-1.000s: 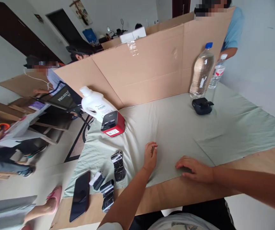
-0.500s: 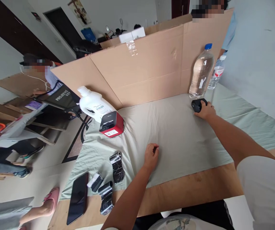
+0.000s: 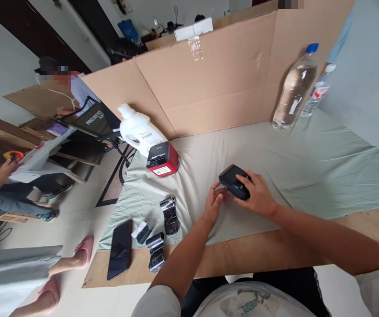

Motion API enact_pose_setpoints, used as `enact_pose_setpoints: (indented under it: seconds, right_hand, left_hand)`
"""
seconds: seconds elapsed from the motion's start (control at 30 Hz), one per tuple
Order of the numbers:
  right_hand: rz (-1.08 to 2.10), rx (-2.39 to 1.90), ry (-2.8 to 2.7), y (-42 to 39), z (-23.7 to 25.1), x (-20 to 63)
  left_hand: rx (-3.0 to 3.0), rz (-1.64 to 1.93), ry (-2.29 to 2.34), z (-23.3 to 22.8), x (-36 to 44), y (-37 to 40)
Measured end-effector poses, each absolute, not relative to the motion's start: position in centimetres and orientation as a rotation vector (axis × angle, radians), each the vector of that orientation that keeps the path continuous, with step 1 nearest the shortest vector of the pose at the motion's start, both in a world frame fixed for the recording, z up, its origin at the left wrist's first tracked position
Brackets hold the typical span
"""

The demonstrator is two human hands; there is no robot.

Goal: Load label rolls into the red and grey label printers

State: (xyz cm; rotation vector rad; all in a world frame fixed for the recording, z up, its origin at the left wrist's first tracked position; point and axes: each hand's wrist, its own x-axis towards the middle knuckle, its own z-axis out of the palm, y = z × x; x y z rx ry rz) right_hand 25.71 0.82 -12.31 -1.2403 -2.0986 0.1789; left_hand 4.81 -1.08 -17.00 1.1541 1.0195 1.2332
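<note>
A small black boxy device [image 3: 231, 177], its exact kind unclear, is in my right hand [image 3: 258, 193] above the cloth [image 3: 291, 176]. The right fingers wrap over its right end and top. My left hand [image 3: 213, 203] is at the device's lower left side with thumb and fingers apart; whether the fingertips touch it is hard to tell. Left of my left hand lie a roll of shiny black film [image 3: 169, 215], a second black roll [image 3: 156, 251] and a small black-and-white roll [image 3: 142, 232]. A red and black box-shaped printer [image 3: 163, 159] stands farther back on the left.
A white jug [image 3: 143, 132] stands behind the printer. A phone [image 3: 119, 249] lies at the table's front left. A cardboard panel [image 3: 209, 92] closes off the back. At the back right stand a large water bottle [image 3: 296, 90] and a smaller bottle [image 3: 316, 97]. Other people sit at left.
My right hand has brought the black device from beside the large bottle to the middle of the table. My left hand has opened from a loose curl beside it. The view has shifted.
</note>
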Motion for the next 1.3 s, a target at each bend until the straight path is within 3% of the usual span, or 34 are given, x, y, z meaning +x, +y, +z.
enact_pose_setpoints:
  seconds: [0.23, 0.43, 0.6, 1.3]
  right_hand:
    - [0.363, -1.171, -2.049, -3.5, -12.8, 20.3]
    - [0.79, -1.197, -1.557, -0.9, -13.7, 21.3]
    - [1.083, -1.148, -1.473, -0.3, -15.6, 20.8]
    - [1.35, -0.969, -1.575, 1.0, -15.0, 23.4]
  left_hand:
    - [0.973, 1.3, 0.902, -16.8, 3.9, -1.2]
    - [1.054, 1.216, 0.948, -15.6, 4.0, -1.1]
    - [1.206, 1.124, 1.018, -15.6, 4.2, -1.2]
    - [0.84, 1.005, 0.922, -15.2, 2.7, 0.2]
